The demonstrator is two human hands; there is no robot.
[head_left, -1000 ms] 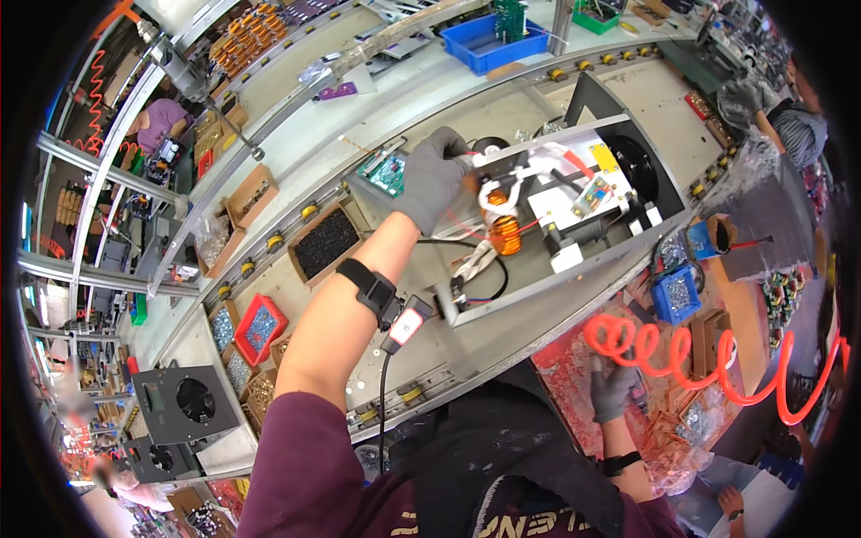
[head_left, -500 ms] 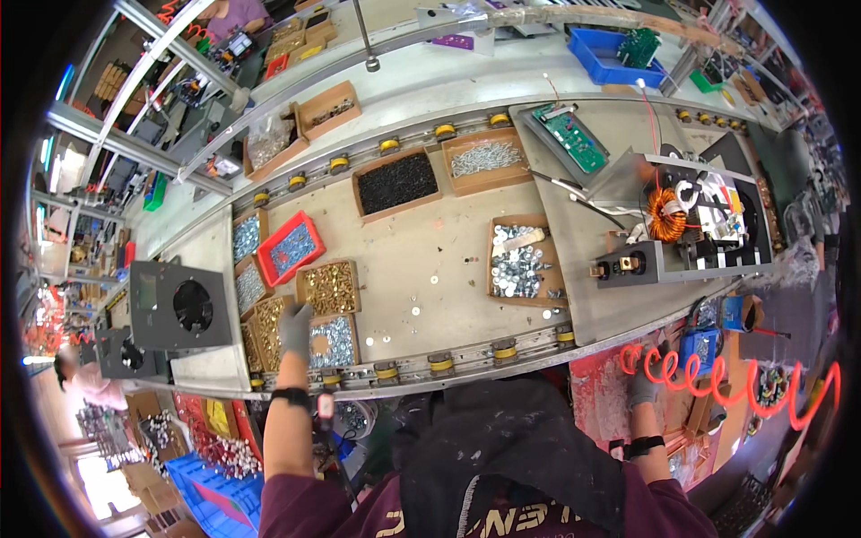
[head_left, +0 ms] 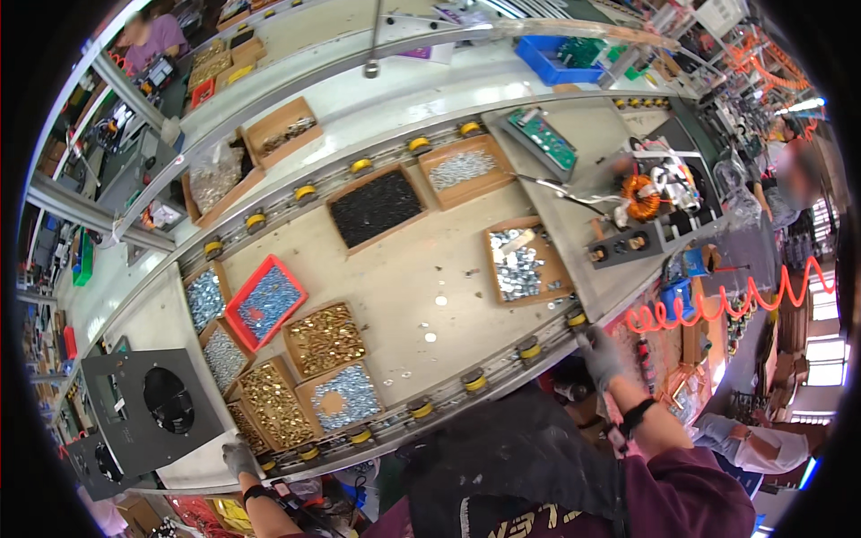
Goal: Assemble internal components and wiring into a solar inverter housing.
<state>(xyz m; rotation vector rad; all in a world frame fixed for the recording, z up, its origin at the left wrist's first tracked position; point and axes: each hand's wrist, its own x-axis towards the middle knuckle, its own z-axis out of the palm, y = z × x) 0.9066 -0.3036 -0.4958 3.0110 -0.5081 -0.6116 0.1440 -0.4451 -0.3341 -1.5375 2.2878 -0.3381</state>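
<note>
My left hand [head_left: 239, 458], in a grey glove, sits at the bench's front edge, at the lower right corner of a grey metal panel [head_left: 134, 421] with a round fan opening. Its fingers are too small to read, and I cannot tell whether it holds the panel. Just above it stand cardboard boxes of brass parts [head_left: 273, 405]. My right hand [head_left: 599, 355], also gloved, rests on the front rail [head_left: 502, 368] beside a yellow roller and holds nothing. A box of silver washers [head_left: 522, 262] lies up the bench from it.
Several trays of screws cover the bench, among them a red tray [head_left: 265, 301] and a box of black screws [head_left: 378, 207]. At the right are an assembly with a copper coil [head_left: 640, 197], a green circuit board [head_left: 543, 135] and a red coiled hose [head_left: 717, 303]. Other people work at the far right.
My left hand has drawn back from the boxes of brass parts to the front edge by the grey panel. My right hand has come up onto the front rail.
</note>
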